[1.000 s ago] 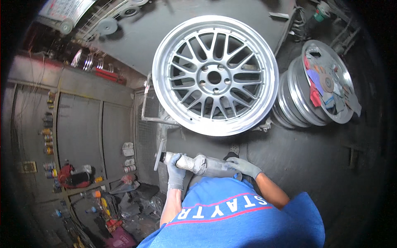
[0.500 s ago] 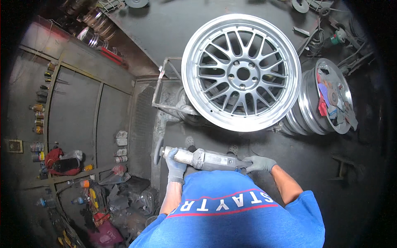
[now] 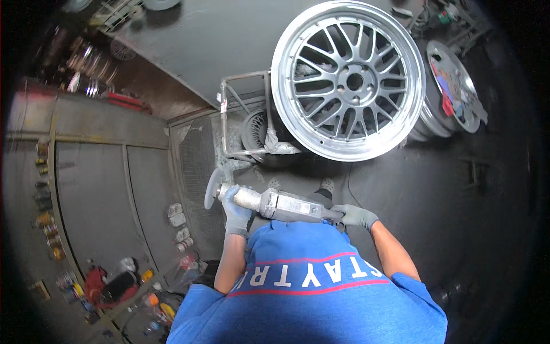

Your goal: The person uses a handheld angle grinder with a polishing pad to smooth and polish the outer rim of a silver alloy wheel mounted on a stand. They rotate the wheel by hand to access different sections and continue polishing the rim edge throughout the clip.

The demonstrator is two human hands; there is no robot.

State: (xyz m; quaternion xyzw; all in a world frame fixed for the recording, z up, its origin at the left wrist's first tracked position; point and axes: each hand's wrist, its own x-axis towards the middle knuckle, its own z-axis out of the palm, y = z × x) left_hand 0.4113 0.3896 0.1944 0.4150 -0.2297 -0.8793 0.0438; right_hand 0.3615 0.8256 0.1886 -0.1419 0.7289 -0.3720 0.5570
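Note:
Both my gloved hands hold a large grey angle grinder point(image 3: 293, 206) crosswise in front of my blue shirt. My left hand point(image 3: 236, 217) is wrapped round its front part, just behind the round grey disc point(image 3: 212, 189) at its left end. At the other end, my right hand point(image 3: 357, 216) grips the rear handle. Beyond the grinder and apart from it, a silver multi-spoke car wheel rim point(image 3: 356, 96) stands with its face toward me. Its wide outer lip is shiny and its spokes are duller grey.
A metal tube frame point(image 3: 224, 129) stands left of the rim, with a darker wheel point(image 3: 252, 132) behind it. At right, another wheel point(image 3: 471, 119) carries coloured discs and rags. Cans point(image 3: 48, 229) line the left wall, near a red bag point(image 3: 94, 285). A thin cord point(image 3: 350, 186) hangs below the rim.
The view has shifted, so the rim now appears higher and further right. The grinder's disc end sits higher and more to the left, tilting the tool slightly. Both hands keep their grip.

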